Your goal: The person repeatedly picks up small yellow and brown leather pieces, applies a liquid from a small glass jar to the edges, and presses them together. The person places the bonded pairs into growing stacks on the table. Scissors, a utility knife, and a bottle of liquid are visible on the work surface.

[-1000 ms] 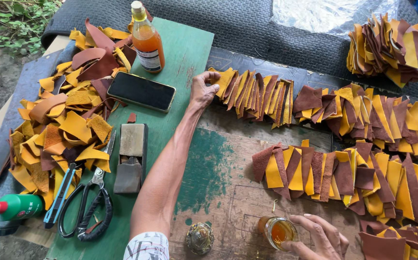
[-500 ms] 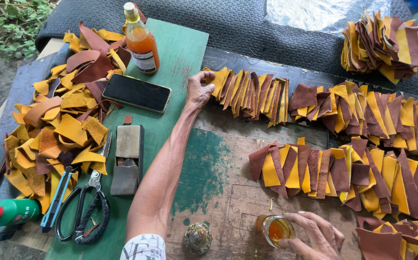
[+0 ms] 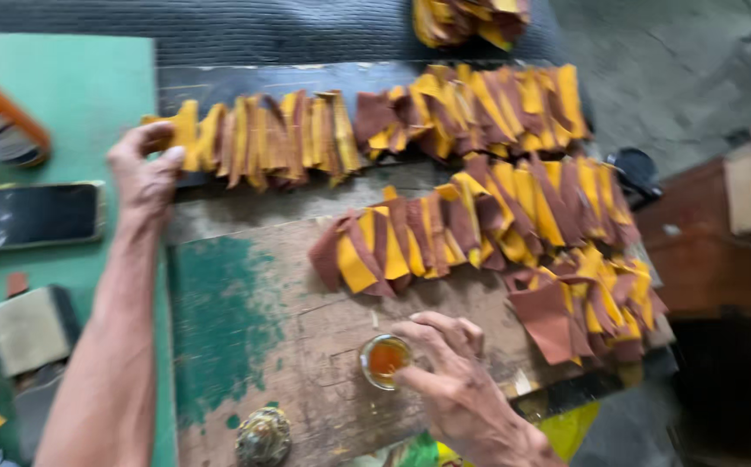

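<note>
Shifting rightward, left hand (image 3: 143, 169) unmoved

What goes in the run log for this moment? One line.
left hand: on end of leather-piece row | right hand: fingers around small glass of amber liquid | surface: wooden board

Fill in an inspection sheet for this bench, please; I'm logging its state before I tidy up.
Surface: worn wooden board with green paint patches.
Job's things: overlapping rows of yellow and brown leather pieces; small glass cup of amber liquid.
Clutter: phone, block, small round object, green mat.
Hands: left hand on the upper row's end; right hand against the cup.
Cables: nothing seen.
Surroundings: dark fabric, brown box.
</note>
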